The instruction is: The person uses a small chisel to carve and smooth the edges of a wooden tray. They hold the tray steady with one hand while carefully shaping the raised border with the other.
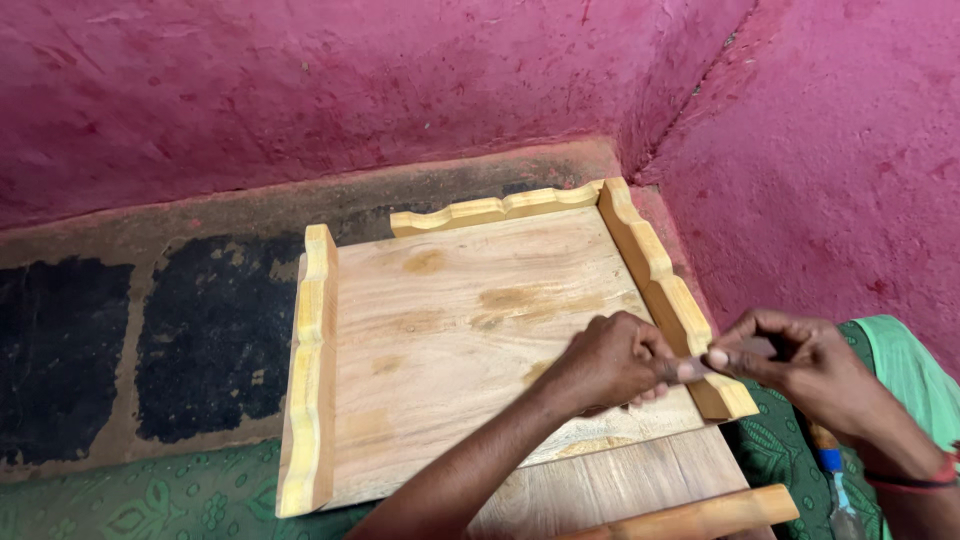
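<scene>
A shallow wooden tray [450,320] with carved pale rails on the left, back and right lies flat in front of me. My left hand [610,360] is closed over the tray's right front corner, pinching a small thin object [690,368]. My right hand [795,360] meets it from the right, its fingertips pinching the same small object beside the right rail [665,290]. What the object is cannot be made out.
Pink plastered walls [400,90] form a corner behind the tray. A dark stained floor [210,330] lies to the left. Green patterned cloth [150,500] sits under the tray's front. A wooden handle [690,518] and a blue-handled tool [835,480] lie at the lower right.
</scene>
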